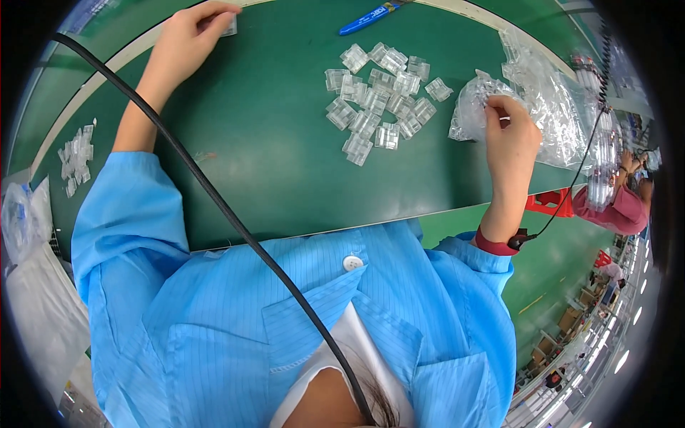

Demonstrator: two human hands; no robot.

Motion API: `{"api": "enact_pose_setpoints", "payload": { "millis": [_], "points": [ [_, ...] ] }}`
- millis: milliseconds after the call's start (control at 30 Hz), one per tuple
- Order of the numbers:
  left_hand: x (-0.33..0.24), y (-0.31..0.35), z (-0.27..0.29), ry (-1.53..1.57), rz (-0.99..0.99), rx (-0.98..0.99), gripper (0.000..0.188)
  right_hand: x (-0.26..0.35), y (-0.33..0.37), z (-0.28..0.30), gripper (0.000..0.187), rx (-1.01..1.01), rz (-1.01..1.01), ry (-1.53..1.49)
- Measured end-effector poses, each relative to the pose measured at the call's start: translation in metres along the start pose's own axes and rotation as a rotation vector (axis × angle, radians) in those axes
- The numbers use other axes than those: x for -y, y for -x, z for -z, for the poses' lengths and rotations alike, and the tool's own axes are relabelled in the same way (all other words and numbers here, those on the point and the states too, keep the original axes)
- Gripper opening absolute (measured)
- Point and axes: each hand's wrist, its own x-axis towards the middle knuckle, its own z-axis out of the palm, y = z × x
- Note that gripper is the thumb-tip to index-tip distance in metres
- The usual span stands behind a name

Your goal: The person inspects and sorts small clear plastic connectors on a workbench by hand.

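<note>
At the table's far left edge, my left hand (187, 41) is closed with its thumb and fingers over a small clear plastic piece (230, 27), only partly visible. On the right, my right hand (512, 134) has its thumb and fingertips pinched together over a crumpled clear plastic bag (467, 114). What lies between those fingertips is too small to make out. Left of that bag, several clear plastic housings (374, 100) lie in a loose cluster on the green table (278, 143).
Blue-handled pliers (367, 19) lie at the far edge. More clear bags (553, 107) fill the right end. Small translucent parts (76, 158) sit at far left. A black cable (207, 182) crosses the view; a cord runs from my red wrist strap (496, 244). Another person's sleeve (614, 210) shows at right.
</note>
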Motion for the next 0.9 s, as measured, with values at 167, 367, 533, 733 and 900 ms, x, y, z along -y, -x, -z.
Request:
{"api": "enact_pose_setpoints", "payload": {
  "millis": [167,367,533,733,900],
  "points": [
    [0.041,0.000,0.005,-0.140,-0.205,-0.025,0.020,-0.004,0.004,-0.003,0.014,-0.076,-0.021,-0.014],
    [-0.068,0.014,-0.032,-0.029,-0.674,0.043,0.012,0.001,-0.001,-0.002,0.014,-0.022,0.052,-0.021],
    [-0.103,0.005,-0.060,-0.115,-1.001,-0.154,0.019,-0.002,-0.005,0.000,0.013,-0.028,0.011,-0.021],
    [-0.099,-0.008,-0.055,-0.130,-0.680,0.283,0.022,-0.006,0.004,0.005,0.014,-0.057,-0.136,-0.216],
    [-0.043,-0.013,-0.063,0.039,-0.886,0.338,0.030,-0.005,0.012,0.009,0.015,-0.102,-0.224,-0.324]
  ]
}}
